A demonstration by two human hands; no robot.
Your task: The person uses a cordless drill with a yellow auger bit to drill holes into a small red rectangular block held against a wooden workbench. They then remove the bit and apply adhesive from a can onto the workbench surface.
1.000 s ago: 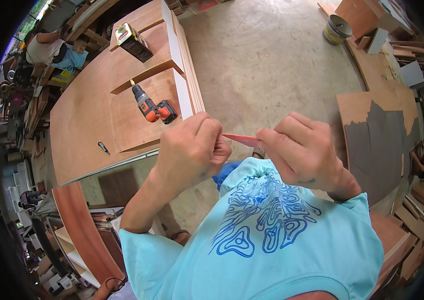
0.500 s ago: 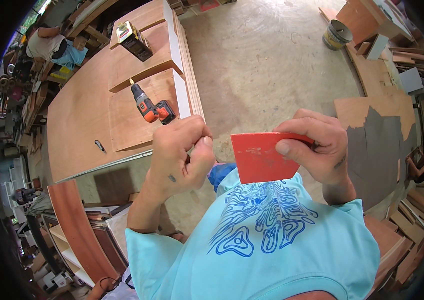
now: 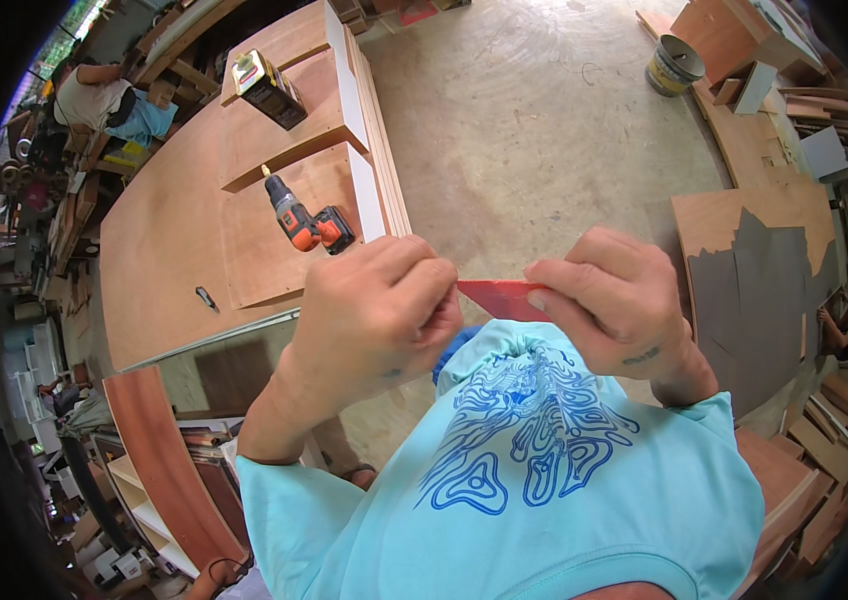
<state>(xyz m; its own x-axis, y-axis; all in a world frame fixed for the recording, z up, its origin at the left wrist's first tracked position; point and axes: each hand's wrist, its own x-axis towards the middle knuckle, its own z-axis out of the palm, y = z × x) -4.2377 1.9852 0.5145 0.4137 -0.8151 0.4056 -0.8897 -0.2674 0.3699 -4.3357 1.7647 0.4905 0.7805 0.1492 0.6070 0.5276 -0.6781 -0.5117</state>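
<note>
A thin, flat red plate (image 3: 504,298) with a straight top edge, like a scraper or spreader, is held in front of my chest. My right hand (image 3: 612,305) pinches its right side between thumb and fingers. My left hand (image 3: 379,318) is closed, its curled fingers at the plate's left end; its fingertips are hidden, so I cannot tell what they grip. The plate is tilted, and only a narrow part of its face shows between the hands.
A wooden panel bench (image 3: 169,250) at the left bears a cordless drill (image 3: 306,222), a rectangular metal can (image 3: 269,90) and a utility knife (image 3: 206,298). A bucket (image 3: 675,66) stands far right. Stacked boards (image 3: 824,440) line the right. Other people (image 3: 94,100) are at both sides.
My left hand has moved right, up to the red plate's left end. The plate has tilted from facing me broadly to nearly edge-on, and my right hand has turned and shifted slightly left.
</note>
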